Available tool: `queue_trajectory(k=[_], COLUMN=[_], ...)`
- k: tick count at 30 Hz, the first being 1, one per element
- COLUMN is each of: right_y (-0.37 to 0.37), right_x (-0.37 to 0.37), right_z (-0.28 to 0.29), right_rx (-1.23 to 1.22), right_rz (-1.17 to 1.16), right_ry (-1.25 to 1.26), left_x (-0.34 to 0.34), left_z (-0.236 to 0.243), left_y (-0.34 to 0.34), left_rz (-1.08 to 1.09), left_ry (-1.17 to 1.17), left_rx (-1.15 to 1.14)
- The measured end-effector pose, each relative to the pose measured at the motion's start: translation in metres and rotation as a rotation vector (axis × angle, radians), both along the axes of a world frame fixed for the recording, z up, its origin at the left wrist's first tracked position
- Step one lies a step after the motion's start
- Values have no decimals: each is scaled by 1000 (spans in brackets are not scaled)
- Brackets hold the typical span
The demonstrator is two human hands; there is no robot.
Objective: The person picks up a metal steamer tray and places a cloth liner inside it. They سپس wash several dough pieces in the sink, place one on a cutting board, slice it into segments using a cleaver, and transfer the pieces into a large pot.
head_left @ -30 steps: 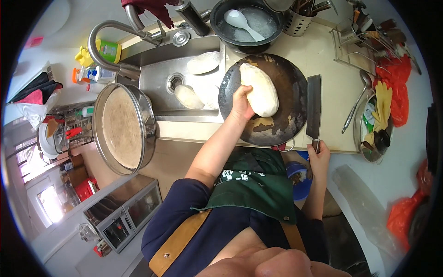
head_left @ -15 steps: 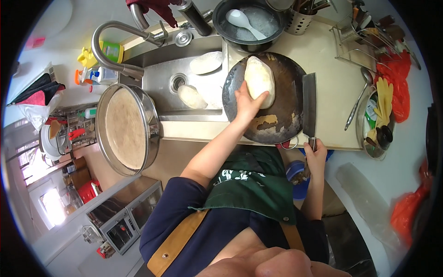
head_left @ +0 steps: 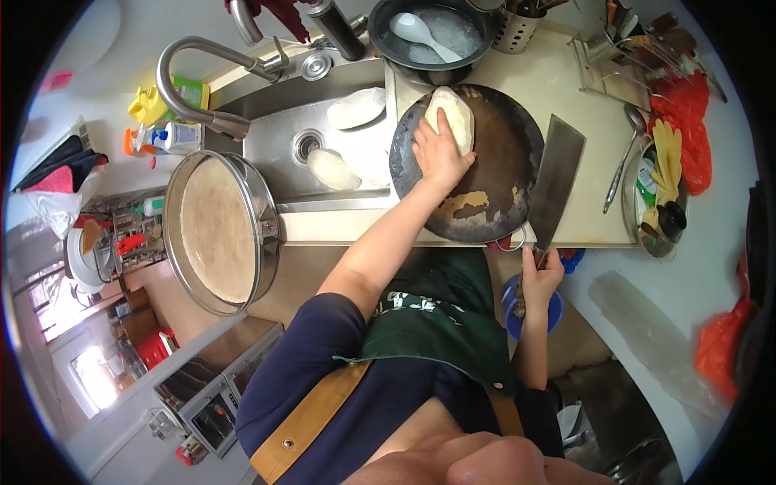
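My left hand is closed on a pale, floury-looking oblong lump over the far-left part of a dark, worn round board. My right hand grips the handle of a wide cleaver beside the board's right edge, its blade slanting away from me. To the left, similar pale pieces lie in the steel sink.
A black pot with a white spoon stands behind the board. A large round sieve is at left, below the faucet. At right are a ladle, a bowl with yellow gloves and a utensil rack.
My left hand and the lump have moved toward the board's far edge. The cleaver has tilted, its blade top now further right.
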State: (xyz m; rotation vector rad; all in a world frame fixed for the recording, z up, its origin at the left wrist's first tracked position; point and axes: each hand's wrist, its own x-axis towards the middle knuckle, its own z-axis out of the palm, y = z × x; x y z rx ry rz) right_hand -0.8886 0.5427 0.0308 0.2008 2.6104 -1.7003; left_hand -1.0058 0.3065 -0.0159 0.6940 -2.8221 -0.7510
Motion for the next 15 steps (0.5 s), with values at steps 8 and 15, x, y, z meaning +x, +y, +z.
queue_trajectory(k=[8,15], right_y=[39,73], right_x=[-48,-67], right_z=[1,-17], right_rx=[120,25], right_rz=[168,282], right_ry=[153,5], left_x=[-24,-52], left_z=[7,8], left_y=[-12,-10], left_rz=[24,82], left_ry=[-155,-276], left_rx=[45,-9])
